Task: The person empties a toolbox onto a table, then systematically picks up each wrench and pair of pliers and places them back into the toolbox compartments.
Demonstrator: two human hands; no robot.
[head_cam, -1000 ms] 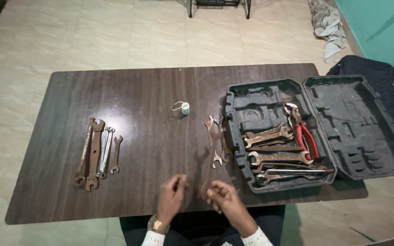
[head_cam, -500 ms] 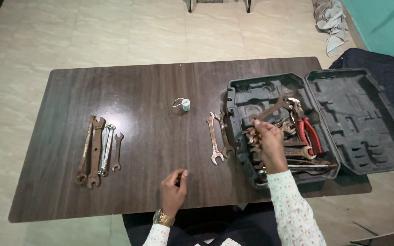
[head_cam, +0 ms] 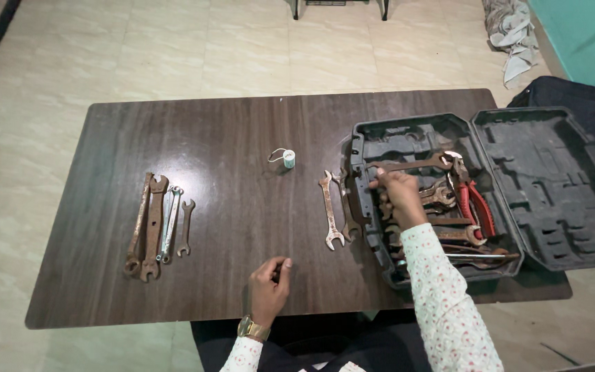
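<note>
Right hand [head_cam: 399, 195]: over the open tool case [head_cam: 408, 138], fingers closed on one end of a rusty spanner [head_cam: 411, 165]
Spanner: lifted, lying level above the case, its far end near the red pliers [head_cam: 475, 207]
Left hand [head_cam: 268, 288]: resting on the surface [head_cam: 242, 138] at the near edge, fingers loosely curled, holding nothing
Beside the case: two spanners [head_cam: 337, 207] flat on the surface
Far left: row of spanners [head_cam: 158, 224]

The right hand [head_cam: 397, 196] covers part of the rusty wrench [head_cam: 408, 164] it lifts, and its sleeve hides tools at the near edge of the open tool case [head_cam: 421, 131] (the case overhangs the tabletop's right edge). The cloth [head_cam: 511, 34] is cut off by the frame's top.
</note>
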